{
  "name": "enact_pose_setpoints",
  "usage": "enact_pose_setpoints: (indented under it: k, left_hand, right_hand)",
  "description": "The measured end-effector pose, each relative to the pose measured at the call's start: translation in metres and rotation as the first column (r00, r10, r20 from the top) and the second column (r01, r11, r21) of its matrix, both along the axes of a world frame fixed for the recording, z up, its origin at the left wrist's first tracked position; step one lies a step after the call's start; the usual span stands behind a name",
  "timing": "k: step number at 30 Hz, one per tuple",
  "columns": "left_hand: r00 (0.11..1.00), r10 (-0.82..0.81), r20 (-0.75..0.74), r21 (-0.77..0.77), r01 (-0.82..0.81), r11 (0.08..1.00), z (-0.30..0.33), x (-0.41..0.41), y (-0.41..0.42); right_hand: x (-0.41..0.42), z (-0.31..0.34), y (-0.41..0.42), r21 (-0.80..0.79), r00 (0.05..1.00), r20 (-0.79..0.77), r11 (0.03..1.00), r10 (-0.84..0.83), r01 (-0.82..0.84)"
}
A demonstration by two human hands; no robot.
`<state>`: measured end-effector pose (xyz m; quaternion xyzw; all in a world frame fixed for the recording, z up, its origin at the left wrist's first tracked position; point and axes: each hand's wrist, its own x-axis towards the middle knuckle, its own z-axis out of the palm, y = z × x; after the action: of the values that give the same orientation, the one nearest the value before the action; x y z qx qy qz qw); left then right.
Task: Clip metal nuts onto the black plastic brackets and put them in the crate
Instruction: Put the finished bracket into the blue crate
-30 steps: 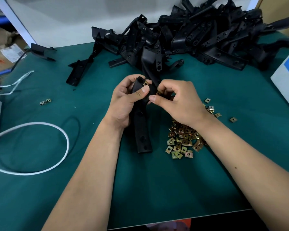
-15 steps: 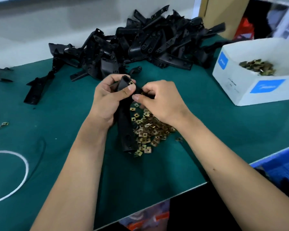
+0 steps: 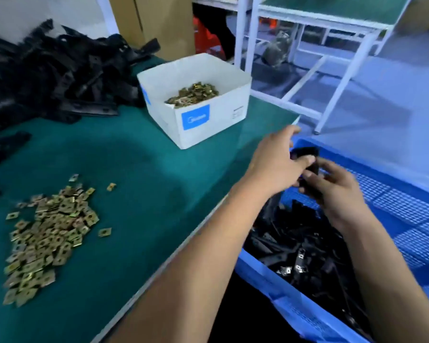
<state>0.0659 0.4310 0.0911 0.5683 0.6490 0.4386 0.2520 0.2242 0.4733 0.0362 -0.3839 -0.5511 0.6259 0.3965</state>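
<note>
Both hands, left hand and right hand, pinch one black plastic bracket above the blue slatted plastic crate; careless release risks dislodging a half-seated nut.

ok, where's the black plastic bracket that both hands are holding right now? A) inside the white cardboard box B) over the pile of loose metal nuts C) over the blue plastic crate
C: both hands, left hand and right hand, grip the black plastic bracket above the blue plastic crate, past the edge of the green table.
</note>
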Motion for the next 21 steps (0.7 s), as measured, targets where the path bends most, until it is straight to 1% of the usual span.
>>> enact_pose_setpoints:
  k: [1, 2, 3, 4, 5, 6, 7, 8, 9, 10, 11, 14, 16, 18, 19, 21]
  left_hand:
    - [0.997, -0.016, -0.074, -0.064, 0.011, 0.998, -0.020, 0.018, 0.005]
    - [0.993, -0.027, -0.114, -0.139, 0.011, 0.990, -0.041, 0.028, 0.006]
    - [0.993, -0.047, -0.109, -0.225, 0.021, 0.974, -0.061, 0.037, 0.005]
    - [0.994, -0.062, -0.086, -0.308, 0.033, 0.951, -0.082, 0.042, 0.001]
    - [0.994, -0.077, -0.073, -0.378, 0.044, 0.925, -0.100, 0.043, -0.005]
    - [0.993, -0.091, -0.074, -0.434, 0.050, 0.899, -0.115, 0.045, -0.010]
    - [0.992, -0.099, -0.084, -0.471, 0.048, 0.881, -0.128, 0.044, -0.014]
    - [0.990, -0.104, -0.090, -0.491, 0.046, 0.870, -0.137, 0.043, -0.018]
    - [0.991, -0.097, -0.092, -0.500, 0.038, 0.865, -0.143, 0.042, -0.020]
    - [0.993, -0.081, -0.087, -0.502, 0.026, 0.864, -0.146, 0.041, -0.021]
    - [0.995, -0.059, -0.077, -0.495, 0.014, 0.869, -0.146, 0.040, -0.020]
    - [0.998, -0.021, -0.060, -0.406, -0.005, 0.914, -0.131, 0.038, -0.011]
    - [0.997, -0.013, -0.074, -0.299, -0.010, 0.954, -0.108, 0.037, -0.004]
    - [0.998, 0.007, -0.064, -0.151, -0.017, 0.988, -0.077, 0.036, 0.001]
    - [0.999, 0.015, -0.046, -0.052, -0.018, 0.998, -0.060, 0.035, 0.002]
    - [0.999, 0.042, -0.001, 0.162, -0.041, 0.986, -0.025, 0.027, 0.000]
  right_hand:
    - [0.023, -0.024, 0.005, -0.111, 0.997, 0.044, 0.991, -0.065, 0.070]
    - [0.041, -0.049, 0.008, -0.225, 0.989, 0.104, 0.966, -0.103, 0.125]
    - [0.058, -0.075, 0.010, -0.319, 0.974, 0.182, 0.929, -0.134, 0.187]
    - [0.071, -0.099, 0.009, -0.366, 0.948, 0.282, 0.897, -0.148, 0.249]
    - [0.081, -0.122, 0.009, -0.362, 0.901, 0.409, 0.882, -0.141, 0.302]
    - [0.091, -0.142, 0.009, -0.337, 0.834, 0.542, 0.882, -0.104, 0.330]
    - [0.096, -0.158, 0.008, -0.311, 0.739, 0.672, 0.891, -0.041, 0.332]
    - [0.101, -0.167, 0.006, -0.284, 0.622, 0.783, 0.905, 0.027, 0.318]
    - [0.103, -0.171, 0.004, -0.257, 0.502, 0.861, 0.919, 0.077, 0.300]
    - [0.104, -0.170, 0.003, -0.230, 0.413, 0.906, 0.927, 0.093, 0.295]
    - [0.102, -0.166, 0.003, -0.190, 0.377, 0.924, 0.934, 0.065, 0.303]
    - [0.081, -0.137, 0.009, 0.033, 0.376, 0.913, 0.947, -0.159, 0.319]
    - [0.060, -0.109, 0.015, 0.206, 0.387, 0.867, 0.933, -0.313, 0.294]
    - [0.036, -0.072, 0.017, 0.373, 0.417, 0.785, 0.887, -0.458, 0.272]
    - [0.023, -0.051, 0.016, 0.451, 0.445, 0.730, 0.855, -0.518, 0.256]
    - [-0.006, -0.010, 0.011, 0.609, 0.532, 0.587, 0.766, -0.610, 0.206]
